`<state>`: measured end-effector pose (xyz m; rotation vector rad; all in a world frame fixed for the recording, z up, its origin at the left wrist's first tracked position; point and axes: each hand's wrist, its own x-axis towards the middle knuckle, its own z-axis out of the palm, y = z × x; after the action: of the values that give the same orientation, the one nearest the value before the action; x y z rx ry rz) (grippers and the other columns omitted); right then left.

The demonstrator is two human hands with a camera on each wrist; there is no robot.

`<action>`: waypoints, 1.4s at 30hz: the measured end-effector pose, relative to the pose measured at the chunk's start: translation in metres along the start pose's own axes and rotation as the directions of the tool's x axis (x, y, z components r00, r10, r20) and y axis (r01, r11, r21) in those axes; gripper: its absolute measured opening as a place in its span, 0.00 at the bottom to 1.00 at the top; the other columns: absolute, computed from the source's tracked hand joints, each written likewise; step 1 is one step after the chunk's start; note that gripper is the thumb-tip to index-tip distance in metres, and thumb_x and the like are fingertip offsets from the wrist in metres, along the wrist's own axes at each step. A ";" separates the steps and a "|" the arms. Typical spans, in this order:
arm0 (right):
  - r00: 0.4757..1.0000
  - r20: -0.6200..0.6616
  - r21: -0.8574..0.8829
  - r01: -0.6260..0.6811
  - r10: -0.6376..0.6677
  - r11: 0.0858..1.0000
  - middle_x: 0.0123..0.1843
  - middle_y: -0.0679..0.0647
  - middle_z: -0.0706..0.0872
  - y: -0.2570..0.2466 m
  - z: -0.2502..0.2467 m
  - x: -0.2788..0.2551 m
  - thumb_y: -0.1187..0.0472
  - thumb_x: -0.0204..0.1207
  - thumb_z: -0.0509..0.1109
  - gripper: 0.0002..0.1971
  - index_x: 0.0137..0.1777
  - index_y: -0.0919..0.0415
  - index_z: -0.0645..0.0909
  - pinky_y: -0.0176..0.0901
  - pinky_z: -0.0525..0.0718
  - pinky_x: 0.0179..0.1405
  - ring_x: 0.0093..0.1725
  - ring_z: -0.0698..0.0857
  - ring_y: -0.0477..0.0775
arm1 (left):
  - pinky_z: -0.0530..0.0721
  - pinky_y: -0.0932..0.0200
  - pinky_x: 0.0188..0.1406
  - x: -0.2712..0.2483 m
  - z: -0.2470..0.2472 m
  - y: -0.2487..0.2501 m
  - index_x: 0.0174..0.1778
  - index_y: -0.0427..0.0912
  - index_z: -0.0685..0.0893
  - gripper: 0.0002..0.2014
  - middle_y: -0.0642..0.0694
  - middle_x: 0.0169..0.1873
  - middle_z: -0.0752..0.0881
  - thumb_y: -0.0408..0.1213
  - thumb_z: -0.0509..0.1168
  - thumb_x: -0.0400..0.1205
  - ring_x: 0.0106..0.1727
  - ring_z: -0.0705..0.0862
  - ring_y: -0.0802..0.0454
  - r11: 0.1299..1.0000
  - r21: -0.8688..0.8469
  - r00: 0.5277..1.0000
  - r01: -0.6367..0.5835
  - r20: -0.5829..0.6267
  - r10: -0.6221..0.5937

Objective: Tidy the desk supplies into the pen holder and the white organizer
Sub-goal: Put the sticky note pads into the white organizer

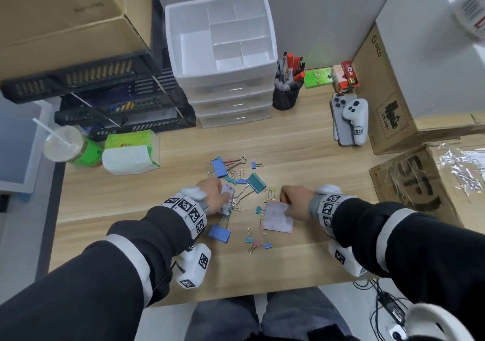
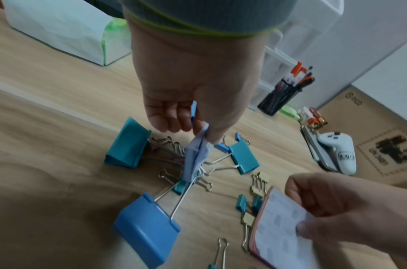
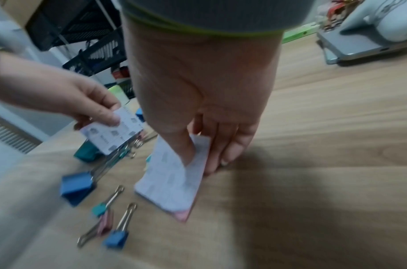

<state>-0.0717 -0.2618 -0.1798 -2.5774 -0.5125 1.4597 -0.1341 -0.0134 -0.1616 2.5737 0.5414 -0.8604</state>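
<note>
The left hand (image 1: 214, 195) pinches a small notepad (image 1: 227, 199) above scattered binder clips (image 1: 237, 176). The right hand (image 1: 295, 202) grips a second notepad (image 1: 275, 218) lying on the desk (image 1: 301, 156). The white organizer (image 1: 194, 49) and pen holder (image 1: 285, 99) stand at the back.

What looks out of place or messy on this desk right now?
Binder clips lie scattered loose on the desk, while the white organizer shows empty top compartments. Each hand holds a small paper pad: the left hand lifts one, the right hand grips another.
</note>
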 end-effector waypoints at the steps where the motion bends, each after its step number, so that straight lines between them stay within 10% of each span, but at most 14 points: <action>1: 0.999 0.035 0.015 0.013 -0.013 1.000 0.50 0.49 0.83 0.001 -0.006 -0.002 0.65 0.71 0.66 0.09 0.48 0.51 0.75 0.44 0.82 0.44 0.45 0.82 0.53 | 0.72 0.56 0.37 -0.002 -0.001 0.000 0.35 0.45 0.72 0.15 0.46 0.37 0.79 0.46 0.66 0.84 0.37 0.75 0.48 0.998 -0.061 1.000 -0.015 -0.004 0.015; 8: 0.997 0.036 0.271 0.058 -0.070 0.961 0.44 0.51 0.84 -0.009 -0.048 -0.014 0.66 0.77 0.70 0.08 0.51 0.54 0.78 0.43 0.80 0.40 0.41 0.82 0.53 | 0.82 0.54 0.38 -0.019 -0.036 -0.002 0.53 0.32 0.85 0.13 0.37 0.37 0.88 0.40 0.72 0.83 0.31 0.82 0.48 0.868 -0.494 0.976 -0.050 0.162 0.148; 13: 0.986 -0.119 0.517 0.163 -0.119 0.840 0.41 0.54 0.82 -0.046 -0.074 -0.019 0.70 0.80 0.68 0.08 0.53 0.58 0.75 0.39 0.78 0.30 0.36 0.79 0.52 | 0.87 0.55 0.40 -0.019 -0.069 0.009 0.44 0.38 0.92 0.08 0.39 0.35 0.90 0.40 0.77 0.79 0.32 0.84 0.51 0.861 -0.503 0.970 -0.073 0.166 0.179; 18: 0.971 -0.144 0.675 0.238 -0.192 0.699 0.43 0.56 0.87 -0.077 -0.088 -0.016 0.70 0.83 0.64 0.07 0.52 0.56 0.77 0.42 0.84 0.37 0.42 0.85 0.54 | 0.81 0.62 0.28 -0.017 -0.082 0.018 0.34 0.41 0.87 0.11 0.45 0.31 0.89 0.42 0.77 0.79 0.29 0.82 0.54 0.824 -0.566 0.995 -0.020 0.067 0.071; 23: 0.967 -0.178 0.757 0.253 -0.182 0.602 0.41 0.57 0.88 -0.092 -0.100 -0.021 0.72 0.83 0.60 0.09 0.52 0.57 0.76 0.40 0.87 0.32 0.35 0.86 0.50 | 0.90 0.48 0.44 -0.019 -0.096 0.020 0.46 0.42 0.81 0.11 0.37 0.45 0.92 0.46 0.71 0.84 0.40 0.88 0.45 0.765 -0.643 0.994 0.017 0.096 0.059; 30: 0.931 -0.293 0.651 0.362 -0.220 0.668 0.44 0.51 0.88 -0.126 -0.149 -0.042 0.50 0.82 0.70 0.11 0.57 0.56 0.83 0.40 0.82 0.35 0.42 0.84 0.48 | 0.87 0.60 0.29 -0.027 -0.147 0.022 0.38 0.42 0.80 0.12 0.39 0.38 0.91 0.41 0.71 0.84 0.32 0.90 0.47 0.711 -0.692 0.988 -0.125 -0.019 0.155; 42: 0.753 -0.589 0.107 0.433 -0.294 0.895 0.52 0.57 0.89 -0.205 -0.292 -0.025 0.67 0.78 0.64 0.14 0.60 0.56 0.83 0.42 0.84 0.48 0.50 0.88 0.56 | 0.84 0.59 0.28 -0.007 -0.214 0.015 0.46 0.38 0.81 0.19 0.35 0.35 0.89 0.52 0.61 0.88 0.24 0.84 0.48 0.592 -0.802 0.989 -0.084 -0.139 -0.048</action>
<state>0.1190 -0.0657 0.0503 -2.3631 -0.6547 0.5472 -0.0284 0.0699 0.0050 1.7686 0.7366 -0.2732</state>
